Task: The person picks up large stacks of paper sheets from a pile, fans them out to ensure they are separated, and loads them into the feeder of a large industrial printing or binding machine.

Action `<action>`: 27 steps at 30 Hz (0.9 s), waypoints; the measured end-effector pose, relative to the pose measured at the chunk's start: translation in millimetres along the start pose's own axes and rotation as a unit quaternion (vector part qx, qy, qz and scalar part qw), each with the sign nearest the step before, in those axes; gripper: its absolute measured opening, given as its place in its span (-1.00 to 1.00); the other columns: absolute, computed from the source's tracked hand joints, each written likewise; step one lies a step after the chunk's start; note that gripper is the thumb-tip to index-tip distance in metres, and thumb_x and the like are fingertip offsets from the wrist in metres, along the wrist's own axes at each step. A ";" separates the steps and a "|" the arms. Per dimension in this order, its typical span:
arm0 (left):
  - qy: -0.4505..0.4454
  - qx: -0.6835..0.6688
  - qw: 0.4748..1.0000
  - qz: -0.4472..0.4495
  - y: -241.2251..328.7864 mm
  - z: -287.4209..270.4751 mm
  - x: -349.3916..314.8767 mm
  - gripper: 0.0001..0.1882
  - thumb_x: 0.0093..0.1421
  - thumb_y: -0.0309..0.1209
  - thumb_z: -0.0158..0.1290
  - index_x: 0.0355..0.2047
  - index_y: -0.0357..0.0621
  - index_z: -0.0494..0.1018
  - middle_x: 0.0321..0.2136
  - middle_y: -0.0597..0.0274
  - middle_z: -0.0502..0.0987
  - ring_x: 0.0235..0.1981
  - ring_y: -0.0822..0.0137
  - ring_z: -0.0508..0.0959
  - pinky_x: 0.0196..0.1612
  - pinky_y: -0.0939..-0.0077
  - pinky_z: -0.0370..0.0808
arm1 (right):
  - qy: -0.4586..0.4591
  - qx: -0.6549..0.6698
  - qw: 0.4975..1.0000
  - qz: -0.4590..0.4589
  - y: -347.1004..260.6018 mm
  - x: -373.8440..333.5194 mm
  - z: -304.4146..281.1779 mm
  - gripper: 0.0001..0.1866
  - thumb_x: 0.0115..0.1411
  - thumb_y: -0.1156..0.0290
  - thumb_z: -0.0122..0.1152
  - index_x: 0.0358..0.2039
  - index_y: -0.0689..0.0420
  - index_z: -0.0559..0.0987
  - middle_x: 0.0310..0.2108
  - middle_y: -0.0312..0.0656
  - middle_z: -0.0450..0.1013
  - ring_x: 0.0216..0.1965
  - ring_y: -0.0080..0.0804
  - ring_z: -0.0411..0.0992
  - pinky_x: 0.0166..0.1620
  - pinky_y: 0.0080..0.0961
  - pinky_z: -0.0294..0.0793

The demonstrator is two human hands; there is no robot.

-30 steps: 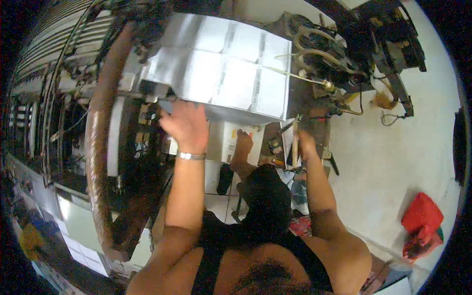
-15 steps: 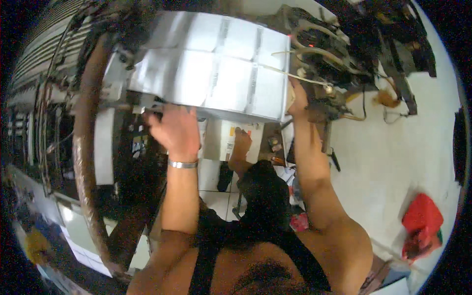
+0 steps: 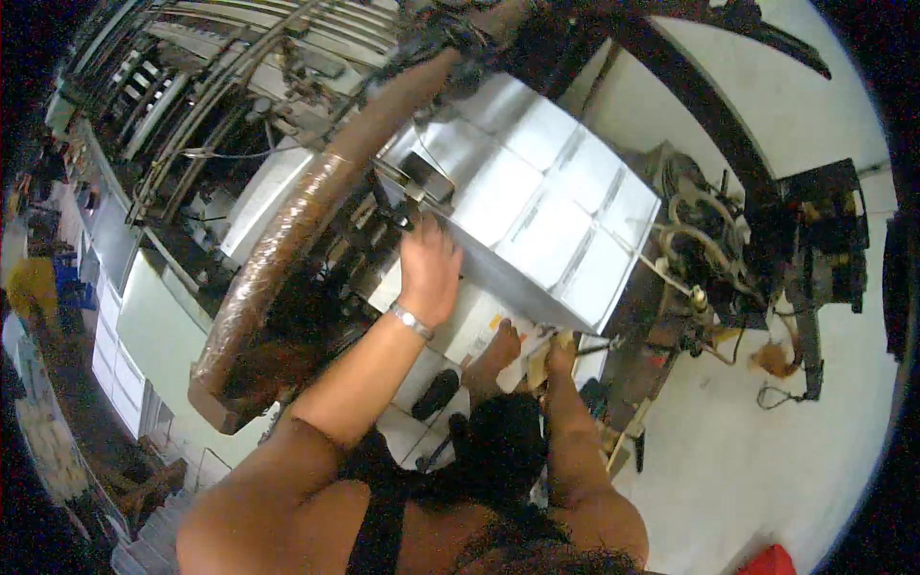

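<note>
The stack of pale printed sheets (image 3: pixel 551 196) sits in the upper middle of the frame, ahead of both your hands. Its long axis slants from upper left down to lower right, so its near side runs diagonally across your reach. Your left hand (image 3: pixel 429 268) is the nearer one: its fingers lie close together at the upper-left part of that near side, beside a dark metal fitting (image 3: pixel 422 177). Whether they grip or only rest there, you cannot tell from this view. Your right hand (image 3: pixel 561 356) is lower, just below the stack's lower-right corner, beside a tan flat piece (image 3: pixel 535 364); its hold is too blurred to judge. Left of the stack, a brown wrapped bar (image 3: pixel 278 259) slants past; pale tubes (image 3: pixel 704 225) curl on the right.
</note>
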State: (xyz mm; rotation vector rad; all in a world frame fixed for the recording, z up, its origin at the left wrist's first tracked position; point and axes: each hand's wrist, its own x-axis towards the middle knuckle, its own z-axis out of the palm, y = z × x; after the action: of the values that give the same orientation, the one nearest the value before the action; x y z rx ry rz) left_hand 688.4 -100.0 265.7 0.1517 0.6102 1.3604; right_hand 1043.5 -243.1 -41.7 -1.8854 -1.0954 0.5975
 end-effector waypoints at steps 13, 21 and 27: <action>0.109 0.114 0.987 -0.022 -12.4 -12.4 -61.8 -0.44 0.26 -0.10 -0.16 0.17 -0.18 0.14 0.16 0.18 0.20 0.19 0.20 0.21 0.17 0.29 0.18 | -0.221 -0.093 0.971 0.016 -59.2 -90.7 -44.5 -0.40 0.05 0.11 0.19 0.03 0.22 0.38 -0.02 0.13 0.34 0.05 -0.07 0.28 0.09 -0.29 0.25; -0.050 0.253 0.957 -0.136 2.2 -30.8 -161.6 -0.49 0.24 -0.11 -0.13 0.12 -0.09 0.23 0.03 0.26 0.37 0.03 0.33 0.37 0.04 0.45 0.29 | -0.284 0.005 0.954 0.091 -202.2 -124.4 -65.5 -0.43 0.13 0.16 0.12 0.08 0.23 0.36 -0.05 -0.04 0.42 -0.04 -0.26 0.37 0.04 -0.48 0.28; -0.274 0.368 0.821 -0.340 55.3 -88.9 -254.7 -0.46 0.22 -0.09 -0.08 0.14 -0.07 0.24 -0.02 0.30 0.39 -0.07 0.46 0.39 -0.05 0.55 0.29 | -0.256 0.002 0.967 -0.022 -316.7 -151.9 -50.2 -0.45 0.10 0.25 0.20 0.07 0.22 0.36 -0.12 -0.06 0.44 -0.11 -0.34 0.41 -0.01 -0.49 0.33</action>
State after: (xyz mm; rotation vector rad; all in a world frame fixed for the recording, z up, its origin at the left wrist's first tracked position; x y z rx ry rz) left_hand 576.0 -349.3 297.5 0.8415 0.5829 0.2891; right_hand 859.3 -316.4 252.5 -1.7400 -1.4522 1.0982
